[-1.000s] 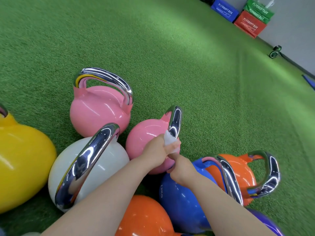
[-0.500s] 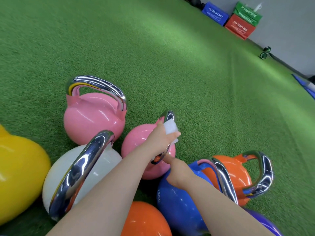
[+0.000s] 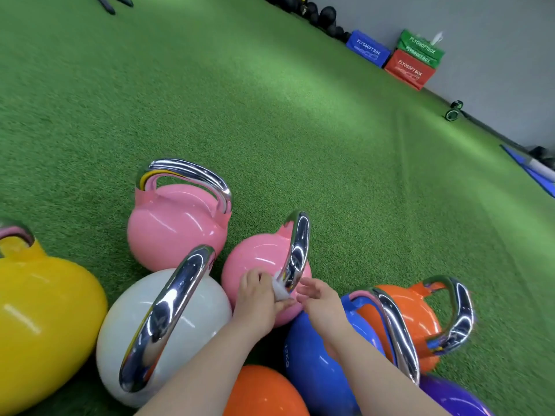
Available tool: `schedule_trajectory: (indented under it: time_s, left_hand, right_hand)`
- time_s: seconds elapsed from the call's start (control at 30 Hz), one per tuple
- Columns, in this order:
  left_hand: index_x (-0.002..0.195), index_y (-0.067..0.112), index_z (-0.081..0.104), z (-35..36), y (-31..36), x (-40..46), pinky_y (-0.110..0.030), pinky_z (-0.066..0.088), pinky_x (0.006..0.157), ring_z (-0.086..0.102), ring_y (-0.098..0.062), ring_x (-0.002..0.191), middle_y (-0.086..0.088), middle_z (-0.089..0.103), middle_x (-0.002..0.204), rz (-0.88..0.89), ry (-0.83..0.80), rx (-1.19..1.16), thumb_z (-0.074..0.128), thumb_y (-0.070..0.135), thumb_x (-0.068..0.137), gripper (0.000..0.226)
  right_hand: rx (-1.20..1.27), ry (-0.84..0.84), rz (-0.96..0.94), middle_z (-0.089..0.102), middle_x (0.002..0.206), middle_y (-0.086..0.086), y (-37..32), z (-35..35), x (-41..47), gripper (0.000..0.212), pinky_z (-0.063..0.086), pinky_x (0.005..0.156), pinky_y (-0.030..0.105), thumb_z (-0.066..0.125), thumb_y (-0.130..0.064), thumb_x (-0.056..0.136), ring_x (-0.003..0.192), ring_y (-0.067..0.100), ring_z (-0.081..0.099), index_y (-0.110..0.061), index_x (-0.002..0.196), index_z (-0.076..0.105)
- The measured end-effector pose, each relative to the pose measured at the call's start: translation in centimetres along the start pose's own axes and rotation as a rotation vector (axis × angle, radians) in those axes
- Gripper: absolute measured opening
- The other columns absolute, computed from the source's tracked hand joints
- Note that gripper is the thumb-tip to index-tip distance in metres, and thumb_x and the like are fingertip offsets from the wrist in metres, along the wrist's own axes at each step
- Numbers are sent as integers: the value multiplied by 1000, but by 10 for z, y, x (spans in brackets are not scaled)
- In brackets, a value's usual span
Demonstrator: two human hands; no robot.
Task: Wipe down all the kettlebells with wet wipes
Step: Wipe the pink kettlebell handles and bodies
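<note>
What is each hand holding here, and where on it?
The left hand grips a white wet wipe, pressed against the small pink kettlebell's handle base. The right hand holds nothing.

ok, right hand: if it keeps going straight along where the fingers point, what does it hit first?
Most likely the chrome handle of the small pink kettlebell. The right hand has relaxed fingers pointing up-left at the handle's lower end, where the left hand presses the wet wipe. Depth is unclear; it may meet the wipe first.
</note>
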State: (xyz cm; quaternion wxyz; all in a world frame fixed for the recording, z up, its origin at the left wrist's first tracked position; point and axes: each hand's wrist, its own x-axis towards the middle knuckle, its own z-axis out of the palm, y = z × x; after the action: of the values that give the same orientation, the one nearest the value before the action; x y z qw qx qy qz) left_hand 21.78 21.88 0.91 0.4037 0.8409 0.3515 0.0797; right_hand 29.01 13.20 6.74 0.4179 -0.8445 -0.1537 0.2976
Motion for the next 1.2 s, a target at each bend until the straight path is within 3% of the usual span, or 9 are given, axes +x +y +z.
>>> schedule_trajectory:
  time_s: [0.2,0.33,0.43,0.57,0.7,0.83,0.93,1.07,1.2]
  left_hand:
    - [111,19,46,-11,22,6,-31,35,88,53,-25,107,0,62,106,-3,-4,-203,65,46,80,46]
    - [119,15,37,-24,40,17,-31,32,84,52,-31,112,-6,61,112,-38,-33,-163,57,48,83,52]
    - [115,12,37,-30,51,23,-34,37,87,54,-32,109,-9,60,115,-87,-66,-203,57,43,84,48]
    - [118,10,36,-36,64,33,-37,44,87,57,-30,104,-8,59,113,-100,-99,-294,61,36,83,50]
    - [126,4,35,-39,75,50,-32,43,75,60,-28,95,-11,62,107,-144,-123,-376,60,31,85,55]
    - [131,0,40,-47,83,71,-27,41,71,58,-28,90,-11,59,106,-221,-133,-447,59,28,86,57]
    - [129,-4,40,-54,88,84,-26,42,66,58,-27,90,-14,57,108,-285,-183,-449,58,32,88,57]
    - [127,-3,40,-61,93,99,-28,43,61,58,-24,78,-13,57,100,-336,-217,-494,59,35,89,57]
    - [129,-2,35,-63,96,108,-32,46,67,60,-27,87,-15,58,108,-390,-212,-573,63,32,86,62]
  right_hand:
    - [180,117,-5,60,87,2,-10,-3,-5,35,44,86,26,37,15,85,82,12,55,-14,96,54]
    - [257,143,-3,60,87,7,-10,-2,-5,35,44,72,17,34,16,85,77,12,57,-10,92,56]
    - [281,170,-4,60,87,7,-8,3,-6,37,44,74,18,31,17,84,78,13,57,-9,95,55]
    - [238,202,-59,61,88,6,-6,9,-4,38,43,79,20,34,18,80,81,15,57,-15,89,52]
    - [207,113,-84,60,87,0,-11,13,-3,33,44,67,12,49,15,78,79,10,57,-17,88,49]
    - [-22,111,-130,57,72,-12,-16,25,-2,22,38,63,12,69,-9,77,64,-6,51,-21,76,50]
    - [-159,231,-164,49,64,-10,-24,32,1,28,36,54,14,67,-20,79,56,1,45,-22,67,42]
    - [-248,303,-170,40,81,-8,-28,35,2,25,41,72,30,64,-24,76,81,22,52,-25,67,40]
    - [-247,214,-167,39,84,-9,-23,28,6,29,42,75,32,66,-24,72,73,17,49,-23,61,40]
